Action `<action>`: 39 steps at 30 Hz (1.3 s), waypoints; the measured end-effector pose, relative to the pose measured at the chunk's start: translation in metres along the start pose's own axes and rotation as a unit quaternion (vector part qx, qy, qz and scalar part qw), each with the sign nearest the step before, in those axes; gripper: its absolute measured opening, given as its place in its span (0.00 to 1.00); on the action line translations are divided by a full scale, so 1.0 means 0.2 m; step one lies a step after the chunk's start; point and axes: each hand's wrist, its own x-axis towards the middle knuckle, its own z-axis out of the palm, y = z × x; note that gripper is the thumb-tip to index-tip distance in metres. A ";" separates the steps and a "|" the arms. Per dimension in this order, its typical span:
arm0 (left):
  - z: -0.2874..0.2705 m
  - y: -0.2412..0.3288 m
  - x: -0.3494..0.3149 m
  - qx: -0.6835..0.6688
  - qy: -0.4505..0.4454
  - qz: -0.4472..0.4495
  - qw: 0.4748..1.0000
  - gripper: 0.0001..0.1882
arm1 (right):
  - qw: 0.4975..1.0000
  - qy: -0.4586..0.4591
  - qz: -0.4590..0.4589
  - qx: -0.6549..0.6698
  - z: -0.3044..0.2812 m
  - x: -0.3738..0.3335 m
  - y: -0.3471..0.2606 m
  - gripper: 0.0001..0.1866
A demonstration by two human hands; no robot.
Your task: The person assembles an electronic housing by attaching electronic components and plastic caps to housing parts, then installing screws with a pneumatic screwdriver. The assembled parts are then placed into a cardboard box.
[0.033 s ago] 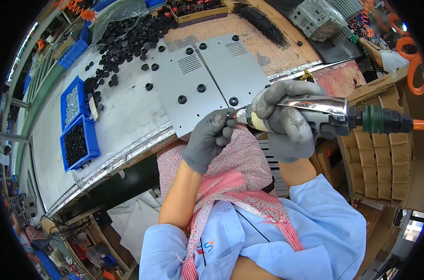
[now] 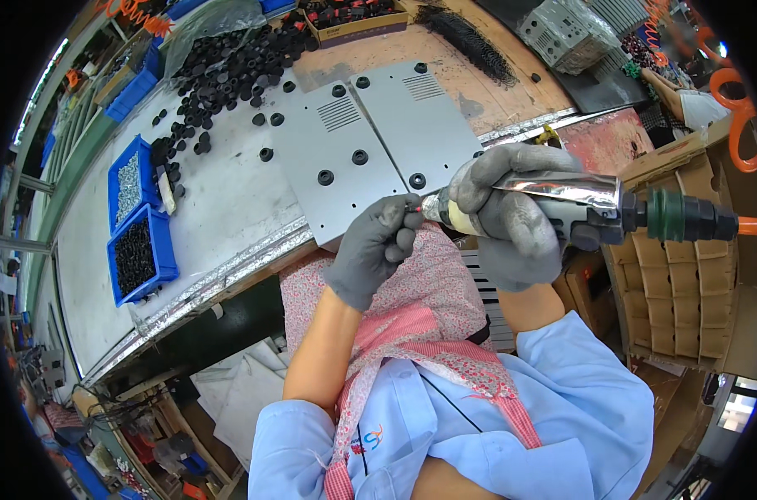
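Observation:
My right hand [image 2: 520, 204], in a grey glove, is wrapped round a pneumatic screwdriver [image 2: 562, 190] with silver tape on its body. It lies nearly level, its tip pointing left. At that tip the gloved fingers of my left hand [image 2: 374, 246] are pinched on a small dark screw-like piece [image 2: 412, 208], mostly hidden by the fingertips. Just beyond my hands, two grey metal panels [image 2: 333, 196] with vent slots lie side by side on the bench. Round black rubber feet [image 2: 359, 157] sit on them; the right panel's near corner is hidden behind my right hand.
Left on the bench [image 2: 220, 200] stand a blue bin of silver screws [image 2: 114, 185] and a blue bin of black screws [image 2: 172, 260]. Loose black rubber feet [image 2: 228, 67] are heaped farther back. A divided cardboard box [image 2: 674, 292] stands at right; an orange air hose [image 2: 749, 226] feeds the screwdriver.

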 end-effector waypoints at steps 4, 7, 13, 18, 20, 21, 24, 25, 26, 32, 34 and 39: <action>0.07 0.00 -0.01 0.052 0.056 -0.006 0.997 0.18 | 1.000 -0.019 0.004 0.023 0.02 0.00 0.00 0.18; 0.07 0.00 0.00 0.057 0.074 -0.007 0.996 0.19 | 0.990 0.131 0.022 -0.049 0.17 0.01 -0.04 0.18; 0.08 0.00 0.01 0.124 0.108 0.036 0.986 0.22 | 0.994 0.095 0.000 -0.058 0.16 0.02 -0.02 0.18; 0.10 0.08 0.03 0.343 0.186 0.113 0.914 0.27 | 0.992 0.103 -0.007 -0.071 0.15 0.04 -0.03 0.19; -0.01 0.10 0.13 0.514 0.238 0.206 0.798 0.24 | 0.992 0.097 0.007 -0.080 0.11 0.05 -0.04 0.19; -0.02 0.12 0.14 0.657 0.303 0.241 0.647 0.21 | 0.999 0.041 0.018 -0.028 0.08 0.05 -0.05 0.15; -0.02 0.18 0.23 0.779 0.376 0.202 0.459 0.17 | 0.999 0.021 -0.010 0.044 0.10 0.05 -0.02 0.10; -0.05 0.20 0.25 0.806 0.359 0.153 0.445 0.15 | 0.999 0.033 -0.006 0.029 0.09 0.04 -0.01 0.10; -0.08 0.21 0.26 0.830 0.341 0.103 0.429 0.13 | 0.999 0.045 -0.001 0.014 0.10 0.04 0.00 0.10; -0.01 0.09 0.15 0.787 0.217 0.190 0.545 0.14 | 0.998 0.053 -0.002 -0.037 0.04 0.07 0.06 0.12; -0.04 0.03 0.14 0.801 0.216 0.183 0.528 0.14 | 0.995 0.069 0.007 -0.069 0.05 0.08 0.12 0.14; -0.04 0.01 0.13 0.810 0.228 0.192 0.506 0.14 | 0.994 0.020 0.070 -0.086 -0.02 0.10 0.25 0.14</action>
